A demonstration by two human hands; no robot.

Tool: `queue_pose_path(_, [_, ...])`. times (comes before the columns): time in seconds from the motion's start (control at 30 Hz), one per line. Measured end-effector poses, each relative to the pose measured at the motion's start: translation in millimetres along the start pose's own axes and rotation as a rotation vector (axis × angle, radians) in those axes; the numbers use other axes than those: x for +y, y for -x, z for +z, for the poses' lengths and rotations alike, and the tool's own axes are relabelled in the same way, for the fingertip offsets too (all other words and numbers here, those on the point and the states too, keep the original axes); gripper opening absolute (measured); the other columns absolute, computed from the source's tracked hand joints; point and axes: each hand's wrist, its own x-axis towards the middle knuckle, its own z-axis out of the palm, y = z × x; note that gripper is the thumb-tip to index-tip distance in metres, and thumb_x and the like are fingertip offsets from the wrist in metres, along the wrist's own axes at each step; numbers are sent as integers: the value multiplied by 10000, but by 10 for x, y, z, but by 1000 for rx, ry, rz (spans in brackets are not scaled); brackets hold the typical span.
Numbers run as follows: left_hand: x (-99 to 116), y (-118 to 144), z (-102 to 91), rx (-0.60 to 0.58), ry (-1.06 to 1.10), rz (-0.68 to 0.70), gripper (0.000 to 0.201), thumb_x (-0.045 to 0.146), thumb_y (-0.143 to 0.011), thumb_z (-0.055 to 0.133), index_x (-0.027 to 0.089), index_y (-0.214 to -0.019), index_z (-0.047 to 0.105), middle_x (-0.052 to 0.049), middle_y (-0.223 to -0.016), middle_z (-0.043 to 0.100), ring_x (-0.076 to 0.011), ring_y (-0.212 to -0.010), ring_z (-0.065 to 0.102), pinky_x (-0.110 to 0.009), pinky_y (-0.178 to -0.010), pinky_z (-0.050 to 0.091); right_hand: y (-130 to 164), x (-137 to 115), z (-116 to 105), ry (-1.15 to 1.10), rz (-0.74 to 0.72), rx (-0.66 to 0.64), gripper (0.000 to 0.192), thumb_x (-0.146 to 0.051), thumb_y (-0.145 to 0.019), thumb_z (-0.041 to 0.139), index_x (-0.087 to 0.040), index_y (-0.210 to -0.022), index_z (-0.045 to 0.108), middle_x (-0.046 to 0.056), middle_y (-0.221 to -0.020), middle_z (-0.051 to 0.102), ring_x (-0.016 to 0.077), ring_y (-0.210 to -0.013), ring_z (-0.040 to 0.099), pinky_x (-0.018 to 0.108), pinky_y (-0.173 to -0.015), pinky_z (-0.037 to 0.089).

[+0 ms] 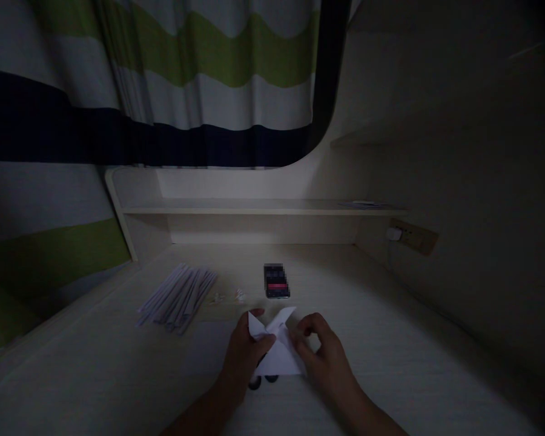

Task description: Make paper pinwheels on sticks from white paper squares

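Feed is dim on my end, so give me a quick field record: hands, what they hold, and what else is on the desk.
left hand: pinching the left flap of the folded white paper
right hand: fingers pressing on the paper's right side
paper: partly folded, pointed flaps up, lying on the desk
dark object: partly hidden under the paper's near edge, cannot identify
phone: flat on the desk, beyond the paper
stack of paper strips: fanned, far left of the hands
shelf: above the desk's back edge
lighting: very dim

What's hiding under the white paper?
Something small, dark and round peeks out beneath the folded white paper near the left hand. The paper covers the rest, so I can't identify it.
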Motion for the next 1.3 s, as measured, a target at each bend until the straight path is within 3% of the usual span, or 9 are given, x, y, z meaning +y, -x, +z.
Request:
queue_pose_path(0.13, [-63, 11, 39, 10, -12, 45, 459, 154, -564, 593, 153, -1000, 449, 57, -554, 484, -92, -474, 468, -194, -438, 353, -26, 142, 157, -406, 299, -163, 224, -361, -682, 560, -180, -627, 441, -19, -584, 502, 127, -548, 480, 233, -503, 372])
queue_pose_path(0.23, [-128, 6, 59, -5, -24, 43, 456, 154, -558, 598, 158, -996, 468, 72, -510, 471, -92, -449, 460, -194, -429, 342, -14, 168, 227, -550, 354, -163, 243, -351, -638, 601, -176, -598, 437, -44, -537, 473, 104, -499, 453, 208, -466, 340])
queue_pose_path(0.47, [-161, 3, 55, 36, -100, 40, 465, 193, -532, 638, 170, -982, 522, 55, -514, 519, -125, -473, 493, -220, -460, 345, -10, 143, 187, -505, 386, -169, 194, -334, -620, 612, -150, -623, 549, -9, -573, 558, 136, -535, 509, 228, -500, 387])
queue_pose_path(0.63, [-171, -20, 43, 56, -245, 61, 464, 197, -531, 642, 158, -976, 514, 51, -515, 524, -128, -476, 493, -225, -470, 351, -9, 156, 195, -432, 389, -145, 181, -309, -606, 610, -141, -567, 557, -15, -518, 539, 128, -511, 492, 225, -486, 371])
queue_pose_path(0.83, [-176, -28, 36, -4, -167, 69, 456, 187, -547, 641, 160, -975, 485, 36, -565, 552, -134, -500, 531, -228, -479, 381, -18, 111, 204, -588, 464, -151, 175, -290, -569, 632, -132, -562, 556, -25, -494, 542, 98, -438, 458, 208, -440, 336])
queue_pose_path(1.07, [-26, -89, -59, -160, -86, 14, 630, 157, -520, 670, 166, -1077, 376, -11, -708, 608, -157, -558, 581, -257, -527, 427, -35, 119, 147, -614, 520, -244, 127, -240, -542, 625, -135, -539, 554, -34, -447, 529, 80, -384, 434, 193, -395, 305])
queue_pose_path(1.2, [12, -134, -147, -249, -108, 47, 675, 124, -477, 705, 168, -1082, 408, -42, -762, 629, -187, -705, 596, -259, -613, 425, -29, 133, 121, -559, 488, -352, 87, -194, -542, 591, -138, -493, 547, -47, -411, 497, 62, -358, 394, 183, -380, 266])
queue_pose_path(1.3, [-26, -131, -172, -370, -120, 21, 700, 112, -455, 716, 181, -1092, 434, -14, -700, 625, -175, -657, 592, -252, -592, 417, -18, 89, 94, -523, 446, -417, 67, -157, -546, 558, -137, -482, 553, -55, -413, 470, 58, -374, 377, 181, -388, 249])
